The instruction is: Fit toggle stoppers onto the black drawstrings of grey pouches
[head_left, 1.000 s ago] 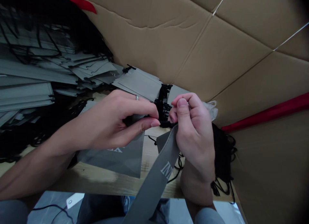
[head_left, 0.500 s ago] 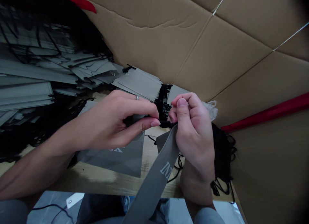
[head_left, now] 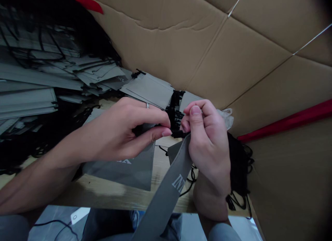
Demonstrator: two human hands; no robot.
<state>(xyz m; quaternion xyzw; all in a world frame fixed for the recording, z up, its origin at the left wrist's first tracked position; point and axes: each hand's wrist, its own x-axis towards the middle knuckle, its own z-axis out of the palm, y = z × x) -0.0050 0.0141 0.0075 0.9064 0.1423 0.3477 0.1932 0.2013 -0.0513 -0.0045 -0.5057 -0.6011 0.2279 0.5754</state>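
A grey printed pouch (head_left: 166, 189) hangs down over the table's front edge, its top end in my right hand (head_left: 207, 137), whose fingers are curled closed round it. Between the two hands a short stretch of black cord (head_left: 178, 134) shows. My left hand (head_left: 137, 126), with a ring on one finger, pinches at the cord's left end; the fingertips cover what they hold. Under my left hand a second grey pouch (head_left: 132, 175) with white lettering lies flat on the wooden table (head_left: 103, 196).
Grey pouches (head_left: 28, 102) with black cords are heaped at the left. Smaller stacks (head_left: 150, 90) lie behind my hands. Black cords (head_left: 237, 164) sit at the right. A cardboard wall (head_left: 181, 36) rises behind, with a red strip (head_left: 285, 121) along it.
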